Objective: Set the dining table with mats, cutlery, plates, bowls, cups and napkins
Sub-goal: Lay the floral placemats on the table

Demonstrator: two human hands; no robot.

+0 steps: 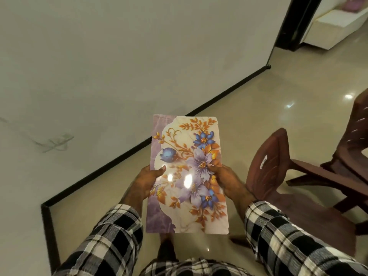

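A glossy table mat (185, 176) printed with purple and blue flowers and orange leaves is held flat in front of me, above the floor beside the table's corner. My left hand (148, 180) grips its left edge, thumb on top. My right hand (227, 180) grips its right edge, fingers curled round it. Whether it is one mat or a stack, I cannot tell. The white marble dining table (79, 86) with a black rim fills the left and top of the view; its top is bare.
Two dark brown plastic chairs (298, 176) stand close on my right, over the shiny beige tiled floor (278, 96). A dark door frame (294, 22) and a white bench stand at the far right. My foot shows under the mat.
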